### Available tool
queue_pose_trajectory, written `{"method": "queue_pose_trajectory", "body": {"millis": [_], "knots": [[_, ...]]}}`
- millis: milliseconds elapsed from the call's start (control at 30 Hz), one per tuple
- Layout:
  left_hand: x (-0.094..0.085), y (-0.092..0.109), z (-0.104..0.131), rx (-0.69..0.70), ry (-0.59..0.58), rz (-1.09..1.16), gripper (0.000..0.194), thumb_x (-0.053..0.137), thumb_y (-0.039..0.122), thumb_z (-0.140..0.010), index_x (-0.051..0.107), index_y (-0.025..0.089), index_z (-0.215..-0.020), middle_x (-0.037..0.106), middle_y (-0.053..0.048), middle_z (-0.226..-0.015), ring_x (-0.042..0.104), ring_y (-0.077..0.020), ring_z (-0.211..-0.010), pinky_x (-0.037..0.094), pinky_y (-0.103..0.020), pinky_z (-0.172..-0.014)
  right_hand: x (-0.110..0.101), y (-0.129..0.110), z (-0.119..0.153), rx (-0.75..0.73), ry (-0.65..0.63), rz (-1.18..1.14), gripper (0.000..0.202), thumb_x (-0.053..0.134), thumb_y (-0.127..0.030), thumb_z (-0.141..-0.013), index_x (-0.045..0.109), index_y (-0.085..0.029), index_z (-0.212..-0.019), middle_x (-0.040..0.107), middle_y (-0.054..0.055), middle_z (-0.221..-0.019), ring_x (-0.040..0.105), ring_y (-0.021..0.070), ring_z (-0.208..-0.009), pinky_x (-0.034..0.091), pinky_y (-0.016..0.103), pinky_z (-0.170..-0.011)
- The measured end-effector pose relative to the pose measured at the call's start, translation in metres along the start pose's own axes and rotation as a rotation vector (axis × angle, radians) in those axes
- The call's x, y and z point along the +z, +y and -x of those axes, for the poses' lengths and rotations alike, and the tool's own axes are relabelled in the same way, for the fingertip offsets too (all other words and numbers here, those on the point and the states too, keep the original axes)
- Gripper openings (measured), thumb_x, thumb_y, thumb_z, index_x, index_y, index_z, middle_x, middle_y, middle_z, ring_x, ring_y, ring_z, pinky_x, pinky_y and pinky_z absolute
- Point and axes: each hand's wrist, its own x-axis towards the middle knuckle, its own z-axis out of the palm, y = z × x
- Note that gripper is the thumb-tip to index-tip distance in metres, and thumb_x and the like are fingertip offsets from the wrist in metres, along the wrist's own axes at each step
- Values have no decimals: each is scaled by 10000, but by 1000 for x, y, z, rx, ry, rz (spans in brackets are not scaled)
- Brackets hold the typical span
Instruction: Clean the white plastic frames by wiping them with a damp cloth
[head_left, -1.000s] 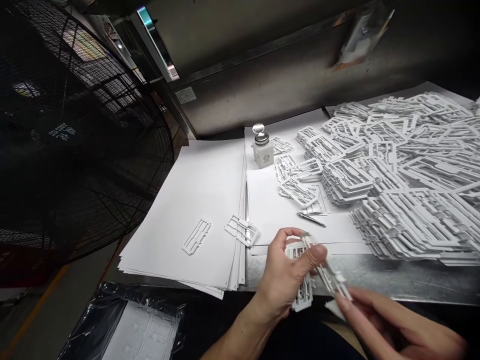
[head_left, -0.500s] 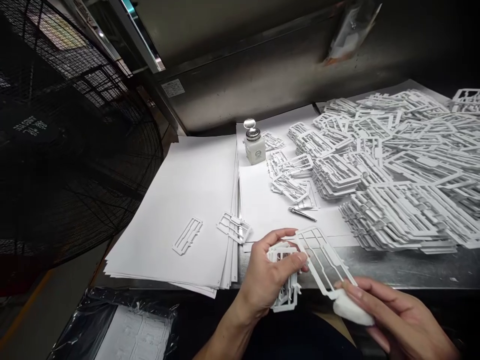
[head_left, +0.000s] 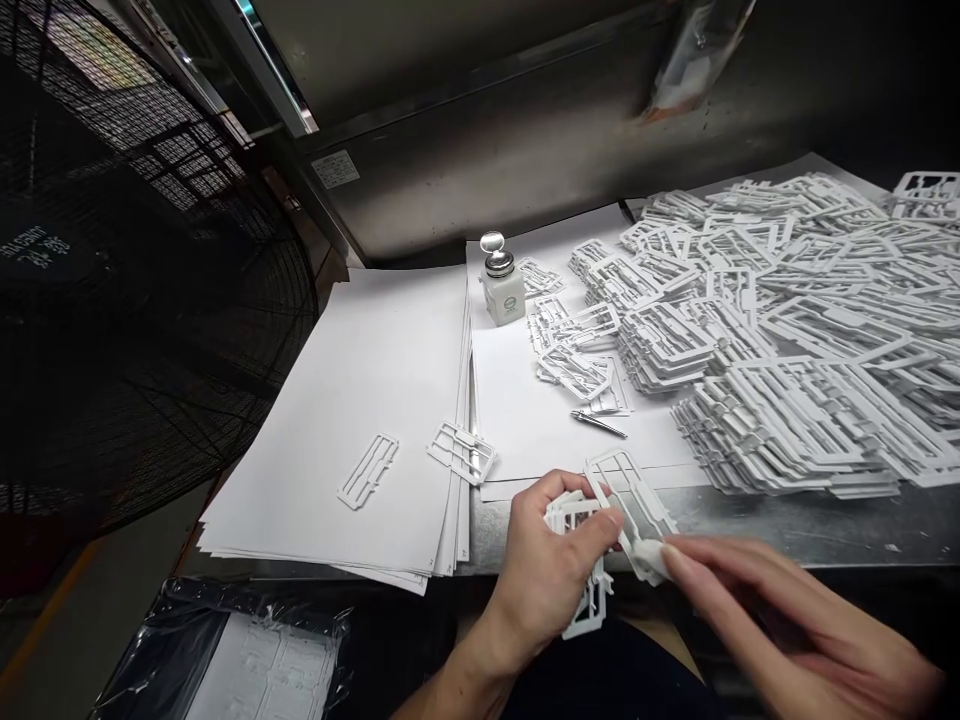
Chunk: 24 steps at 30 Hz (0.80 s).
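My left hand [head_left: 551, 565] is closed around a small stack of white plastic frames [head_left: 589, 610] at the table's front edge. Its thumb and fingers also pinch the upper left end of one more white frame [head_left: 645, 495], which slants down to the right. In my right hand [head_left: 750, 600] a white cloth-like pad [head_left: 651, 558] is pinched between thumb and fingers. The pad presses on the lower end of that slanted frame and hides part of it.
Many white frames lie piled [head_left: 817, 420] at the right. A pump bottle [head_left: 504, 290] and nail clippers [head_left: 598, 424] stand and lie on paper. Two loose frames are near the left paper stack [head_left: 360, 370]. A large fan [head_left: 150, 280] is at left; below is a black plastic-lined container [head_left: 150, 660].
My right hand has turned and moved left and up with the pad, which now wraps the slanted frame's lower edge. The left hand keeps its grip. The view has shifted slightly.
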Motion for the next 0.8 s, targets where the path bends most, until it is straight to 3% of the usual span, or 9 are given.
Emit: {"method": "queue_pose_trajectory", "body": {"millis": [67, 133, 233, 367, 500, 667, 800], "knots": [[0, -1, 0, 14, 3, -6, 162, 662, 236, -772, 545, 146, -838, 583, 3, -706, 489, -80, -604, 411, -202, -614, -1, -3, -10, -235, -79, 43, 144, 595, -166, -918, 638, -250, -1026, 632, 7, -925, 623, 168, -750, 532, 198, -639], [0, -2, 0, 20, 5, -9, 164, 657, 237, -774, 537, 149, -843, 577, 7, -695, 482, -81, -603, 406, -202, -605, -3, -2, -17, -328, -167, 72, 187, 592, -122, -910, 621, -225, -1063, 627, 21, -899, 619, 166, -705, 520, 204, -588], [-1, -3, -2, 15, 9, -12, 167, 654, 240, -775, 531, 151, -843, 573, 11, -689, 484, -78, -601, 398, -191, -591, -9, 1, -20, -323, -234, 112, 161, 610, -163, -914, 616, -225, -1063, 624, 22, -893, 617, 175, -707, 513, 216, -592], [-1, -3, -3, 24, 4, -28, 165, 653, 240, -776, 525, 155, -837, 560, 22, -667, 469, -72, -585, 393, -186, -580, -10, 4, -18, -284, -188, 74, 122, 579, -182, -947, 608, -217, -1061, 605, 19, -937, 608, 162, -761, 497, 216, -679], [-2, -4, -5, 39, 4, -43, 164, 652, 260, -782, 536, 158, -838, 583, 9, -711, 490, -82, -604, 413, -197, -595, -15, 6, -19, -269, -286, 114, 107, 569, -221, -954, 607, -231, -1053, 605, 8, -904, 606, 164, -742, 494, 220, -637], [-1, -5, -6, 37, -4, -50, 158, 649, 270, -791, 543, 164, -839, 576, 16, -701, 494, -80, -601, 420, -196, -605, -15, 2, -24, -264, -202, 102, 102, 566, -212, -957, 607, -225, -1049, 592, 14, -957, 600, 167, -804, 485, 223, -715], [-1, -5, -7, 37, -4, -17, 168, 655, 281, -788, 536, 172, -833, 594, 0, -771, 512, -88, -627, 433, -213, -631, -18, 5, -24, -305, -335, 112, 114, 511, -228, -984, 587, -231, -1069, 594, 10, -917, 603, 152, -763, 488, 206, -665]]}}
